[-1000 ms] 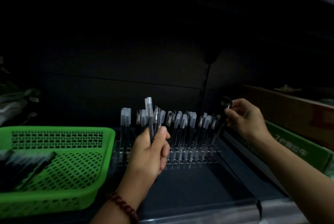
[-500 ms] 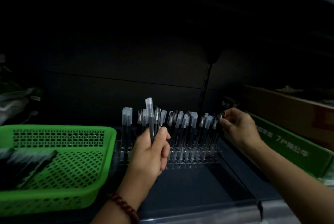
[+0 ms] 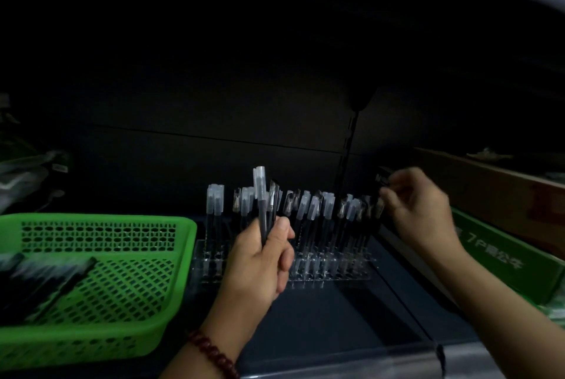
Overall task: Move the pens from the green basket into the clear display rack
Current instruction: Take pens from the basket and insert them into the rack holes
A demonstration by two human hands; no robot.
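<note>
A green basket [image 3: 128, 311] stands at the left with several black pens [image 3: 39, 281] lying in it. The clear display rack [image 3: 330, 271] sits on the dark shelf in the middle, with several capped pens [image 3: 308, 216] standing in its holes. My left hand [image 3: 260, 259] grips a small bunch of pens [image 3: 261, 195] upright in front of the rack's left half. My right hand [image 3: 419, 210] is at the rack's right end, fingertips pinching a dark pen [image 3: 382, 178] above the last row. It is blurred.
A green cardboard box [image 3: 504, 259] and a brown box [image 3: 495, 192] lie along the right side. Plastic-wrapped goods [image 3: 27, 174] sit at the far left. The shelf has a clear front lip [image 3: 351, 360]. The back wall is dark.
My right hand dipped toward the rack's right end half a second ago and has now risen again with the dark pen. My left hand has stayed put with its pens.
</note>
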